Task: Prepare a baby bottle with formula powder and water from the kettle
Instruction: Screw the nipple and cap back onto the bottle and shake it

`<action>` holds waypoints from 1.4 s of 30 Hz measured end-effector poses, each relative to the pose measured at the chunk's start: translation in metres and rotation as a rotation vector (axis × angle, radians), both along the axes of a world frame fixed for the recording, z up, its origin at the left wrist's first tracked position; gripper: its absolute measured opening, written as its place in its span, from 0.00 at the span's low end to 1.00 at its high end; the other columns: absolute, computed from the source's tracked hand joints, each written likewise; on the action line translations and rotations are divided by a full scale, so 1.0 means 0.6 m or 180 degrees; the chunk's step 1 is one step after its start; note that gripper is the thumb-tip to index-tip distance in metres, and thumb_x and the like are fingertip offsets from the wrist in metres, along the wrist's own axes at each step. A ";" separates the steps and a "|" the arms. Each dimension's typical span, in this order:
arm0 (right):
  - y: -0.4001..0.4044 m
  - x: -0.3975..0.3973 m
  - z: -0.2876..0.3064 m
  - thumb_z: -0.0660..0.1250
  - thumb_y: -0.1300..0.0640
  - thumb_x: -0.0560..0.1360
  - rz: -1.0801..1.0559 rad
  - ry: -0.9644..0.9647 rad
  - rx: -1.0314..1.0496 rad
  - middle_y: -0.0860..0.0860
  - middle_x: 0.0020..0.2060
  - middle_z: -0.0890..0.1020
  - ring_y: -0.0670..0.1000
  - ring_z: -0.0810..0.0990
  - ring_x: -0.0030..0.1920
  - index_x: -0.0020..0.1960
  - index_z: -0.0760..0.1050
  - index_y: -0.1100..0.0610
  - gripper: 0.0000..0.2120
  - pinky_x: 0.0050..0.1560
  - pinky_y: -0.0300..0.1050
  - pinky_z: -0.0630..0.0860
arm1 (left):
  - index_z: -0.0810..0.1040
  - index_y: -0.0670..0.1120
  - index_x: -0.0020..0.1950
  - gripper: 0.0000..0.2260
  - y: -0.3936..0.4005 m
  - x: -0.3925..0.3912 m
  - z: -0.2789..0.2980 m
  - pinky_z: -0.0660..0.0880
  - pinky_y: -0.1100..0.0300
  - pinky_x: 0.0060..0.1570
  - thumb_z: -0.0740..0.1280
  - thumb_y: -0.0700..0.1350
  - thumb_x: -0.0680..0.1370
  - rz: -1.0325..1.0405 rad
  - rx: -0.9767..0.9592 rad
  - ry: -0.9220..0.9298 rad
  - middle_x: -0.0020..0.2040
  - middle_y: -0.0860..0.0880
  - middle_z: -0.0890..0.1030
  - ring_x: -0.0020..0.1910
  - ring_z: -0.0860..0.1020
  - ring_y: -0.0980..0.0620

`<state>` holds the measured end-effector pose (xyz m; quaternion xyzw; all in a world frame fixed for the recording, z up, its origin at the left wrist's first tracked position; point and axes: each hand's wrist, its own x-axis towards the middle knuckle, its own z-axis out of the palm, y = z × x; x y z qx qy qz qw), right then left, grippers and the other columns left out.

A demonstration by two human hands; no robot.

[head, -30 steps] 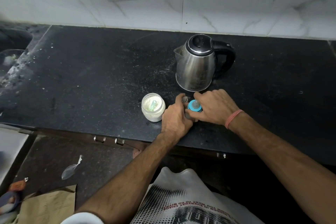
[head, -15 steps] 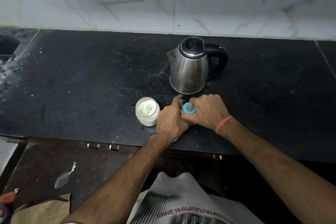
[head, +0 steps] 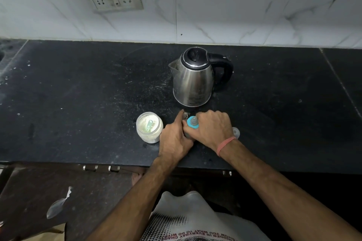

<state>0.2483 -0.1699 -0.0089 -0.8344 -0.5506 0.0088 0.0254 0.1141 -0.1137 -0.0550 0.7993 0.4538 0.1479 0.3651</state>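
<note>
Gripping the baby bottle (head: 189, 127) on the black counter (head: 78, 94), just before the closed steel kettle (head: 193, 82): left hand (head: 174, 139) wrapped on the body, right hand (head: 213, 129) fingers clamped around the blue teat ring. Open jar (head: 149, 127) just left, holding white formula powder and a pale green scoop.

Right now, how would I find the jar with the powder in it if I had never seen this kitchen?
Start at the black counter and find the shiny steel kettle standing near the wall. Come toward the counter's front edge and a little left, just left of the left hand. The powder jar is the small clear open one, filled with pale powder with a green scoop handle poking up.
</note>
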 end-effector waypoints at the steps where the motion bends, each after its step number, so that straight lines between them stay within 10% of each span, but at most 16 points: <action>1: -0.004 0.004 -0.001 0.58 0.25 0.80 0.0086 0.0026 0.0009 0.48 0.34 0.77 0.51 0.76 0.37 0.41 0.74 0.50 0.29 0.42 0.48 0.69 | 0.69 0.48 0.87 0.38 -0.001 0.000 0.000 0.86 0.47 0.56 0.76 0.51 0.77 0.0004 -0.0022 -0.0017 0.51 0.52 0.91 0.52 0.90 0.46; 11: -0.002 -0.016 -0.011 0.59 0.29 0.82 -0.0498 0.0150 0.0240 0.50 0.31 0.78 0.55 0.80 0.35 0.34 0.77 0.53 0.32 0.39 0.48 0.68 | 0.66 0.51 0.89 0.37 -0.039 0.011 0.010 0.83 0.42 0.57 0.74 0.51 0.80 0.0354 0.0230 0.0313 0.57 0.43 0.90 0.56 0.88 0.37; 20: -0.035 -0.031 -0.016 0.52 0.18 0.78 -0.0801 0.0650 0.0387 0.49 0.31 0.81 0.56 0.81 0.37 0.33 0.70 0.48 0.35 0.44 0.52 0.77 | 0.82 0.49 0.66 0.17 -0.029 0.002 0.002 0.85 0.42 0.50 0.74 0.55 0.80 0.0316 0.0311 0.0264 0.47 0.47 0.90 0.47 0.88 0.40; 29: -0.121 0.041 -0.026 0.46 0.35 0.90 -0.0919 0.0996 0.1348 0.50 0.44 0.81 0.55 0.79 0.47 0.47 0.79 0.53 0.31 0.47 0.55 0.78 | 0.81 0.57 0.73 0.33 -0.031 0.001 0.004 0.84 0.47 0.60 0.85 0.64 0.72 0.0498 0.0128 0.0042 0.59 0.52 0.91 0.61 0.88 0.45; 35: -0.142 0.091 -0.048 0.75 0.39 0.78 -0.1619 0.1373 0.0237 0.49 0.68 0.77 0.55 0.72 0.71 0.69 0.78 0.45 0.22 0.64 0.51 0.75 | 0.75 0.59 0.67 0.32 -0.031 0.001 0.010 0.84 0.45 0.61 0.88 0.59 0.70 0.0511 -0.0059 -0.0100 0.57 0.58 0.90 0.59 0.89 0.49; 42: -0.132 0.093 -0.055 0.81 0.51 0.76 -0.1647 0.1723 0.0324 0.47 0.60 0.82 0.53 0.81 0.64 0.65 0.80 0.45 0.20 0.63 0.52 0.80 | 0.70 0.61 0.63 0.33 -0.023 0.000 0.007 0.85 0.44 0.61 0.89 0.58 0.69 0.0405 -0.0116 -0.0143 0.56 0.59 0.90 0.59 0.89 0.50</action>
